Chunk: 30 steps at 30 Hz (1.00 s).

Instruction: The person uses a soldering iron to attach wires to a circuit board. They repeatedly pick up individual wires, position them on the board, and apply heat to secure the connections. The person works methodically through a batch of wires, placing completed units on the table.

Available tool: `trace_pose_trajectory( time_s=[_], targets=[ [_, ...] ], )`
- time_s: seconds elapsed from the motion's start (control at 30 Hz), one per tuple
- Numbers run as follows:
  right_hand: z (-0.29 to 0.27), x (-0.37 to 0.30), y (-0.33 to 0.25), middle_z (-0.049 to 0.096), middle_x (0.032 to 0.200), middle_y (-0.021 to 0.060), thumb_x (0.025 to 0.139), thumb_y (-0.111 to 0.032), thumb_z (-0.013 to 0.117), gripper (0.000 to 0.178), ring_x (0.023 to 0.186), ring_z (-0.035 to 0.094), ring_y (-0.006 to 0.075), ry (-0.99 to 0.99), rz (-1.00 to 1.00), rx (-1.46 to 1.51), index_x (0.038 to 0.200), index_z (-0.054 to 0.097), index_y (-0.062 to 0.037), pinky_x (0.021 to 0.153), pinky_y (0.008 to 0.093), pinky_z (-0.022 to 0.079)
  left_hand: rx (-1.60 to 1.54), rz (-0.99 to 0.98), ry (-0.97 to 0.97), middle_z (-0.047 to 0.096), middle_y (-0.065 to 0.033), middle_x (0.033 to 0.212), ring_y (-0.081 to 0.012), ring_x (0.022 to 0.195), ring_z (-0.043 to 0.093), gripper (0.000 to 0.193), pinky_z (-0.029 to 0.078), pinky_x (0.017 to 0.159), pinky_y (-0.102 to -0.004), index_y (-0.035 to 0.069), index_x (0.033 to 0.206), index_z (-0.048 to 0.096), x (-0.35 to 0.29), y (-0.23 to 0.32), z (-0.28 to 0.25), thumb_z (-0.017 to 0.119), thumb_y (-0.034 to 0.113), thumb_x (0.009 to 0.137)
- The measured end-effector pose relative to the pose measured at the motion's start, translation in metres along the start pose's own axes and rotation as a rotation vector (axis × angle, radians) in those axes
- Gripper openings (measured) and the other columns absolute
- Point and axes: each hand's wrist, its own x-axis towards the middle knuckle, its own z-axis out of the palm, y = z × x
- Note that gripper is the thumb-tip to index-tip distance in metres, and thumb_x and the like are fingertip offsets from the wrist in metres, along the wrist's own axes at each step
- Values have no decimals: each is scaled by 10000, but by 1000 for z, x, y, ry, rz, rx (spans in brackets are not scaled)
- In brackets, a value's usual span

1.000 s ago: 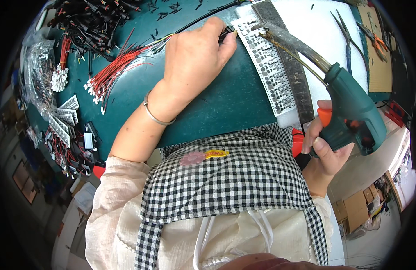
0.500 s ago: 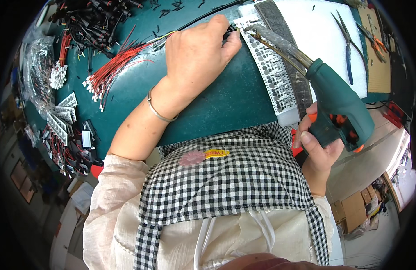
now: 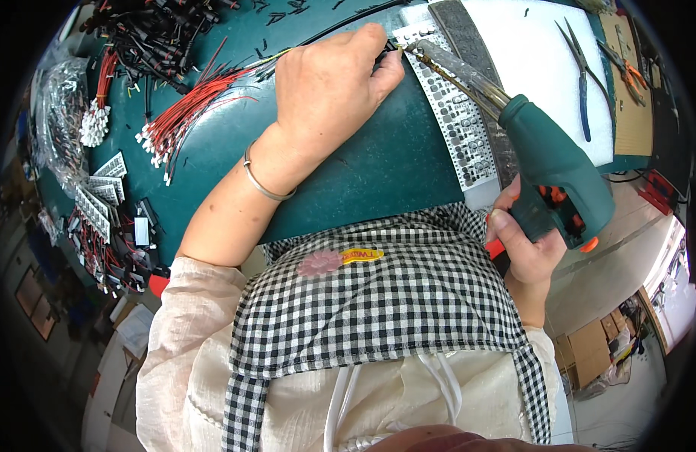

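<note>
1. I look down from the head camera, and I see the left hand [image 3: 329, 90] closed in a pinch. Between its thumb and forefinger there is a small black piece [image 3: 388, 51], mostly covered by the fingers, so its exact form I cannot tell.
2. The right hand [image 3: 525, 245] is wrapped around the handle of a green gun-shaped tool [image 3: 562, 166]. Whether a finger presses the trigger, I cannot tell.
3. The tool's metal nozzle [image 3: 468, 79] points to the upper left, and its tip is just beside the black piece. If they are touching, I cannot say from my view.
4. Both the black piece and the tip are at the upper left end of a white circuit board strip [image 3: 459, 124]. Along the right side of this strip I see a dark grey bar [image 3: 480, 68], and then a white foam sheet [image 3: 540, 68] with blue-handled pliers [image 3: 584, 109] lying on it.
5. On the green table [image 3: 355, 181], to the left of the left hand, I find a spread of red wires [image 3: 189, 105] with white connectors.
6. Behind these wires I notice a heap of black cables [image 3: 148, 45], and farther left a clear plastic bag [image 3: 65, 120]. Nearer to the person, small white boards [image 3: 95, 211] lie in a loose pile.
</note>
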Motion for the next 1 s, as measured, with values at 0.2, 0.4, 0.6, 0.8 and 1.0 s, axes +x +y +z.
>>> trace_pose_trajectory(
  time_s=[0.2, 0.4, 0.6, 0.8, 1.0],
  targets=[
    [-2, 7, -8, 519, 667, 109, 710, -68, 682, 617, 441, 493, 143, 150, -22, 130, 1210, 397, 156, 409, 239, 422, -3, 33, 12, 542, -38, 539, -257, 444, 544, 213, 424, 397, -370, 91, 675, 550, 2, 0, -4, 707, 221, 736],
    [-7, 8, -7, 524, 1093, 272, 709, -56, 711, 671, 490, 542, 154, 127, -50, 218, 1244, 373, 167, 403, 242, 460, 42, 45, -20, 559, -32, 559, -217, 466, 556, 188, 433, 423, -340, 92, 712, 599, 0, -1, -4, 743, 209, 739],
    [-13, 4, -5, 524, 1190, 313, 713, -35, 710, 661, 518, 560, 156, 113, -60, 241, 1245, 375, 167, 413, 241, 473, -73, 107, -12, 624, -55, 642, -194, 539, 599, 125, 466, 488, -290, 57, 821, 694, 4, -5, -11, 764, 138, 756],
    [-19, -2, -2, 512, 1221, 327, 709, -7, 700, 677, 536, 562, 159, 96, -76, 239, 1277, 363, 140, 421, 243, 471, -338, -67, -93, 706, -80, 768, -173, 632, 662, 125, 512, 575, -258, 43, 861, 736, 6, -12, -14, 767, 74, 743],
    [-15, -4, 1, 522, 782, 175, 727, -72, 710, 685, 452, 492, 147, 125, -80, 184, 1264, 358, 166, 393, 245, 431, -390, -134, -92, 702, -81, 757, -185, 621, 661, 115, 513, 565, -267, 44, 835, 732, 3, -10, -10, 772, 76, 732]
  ],
)
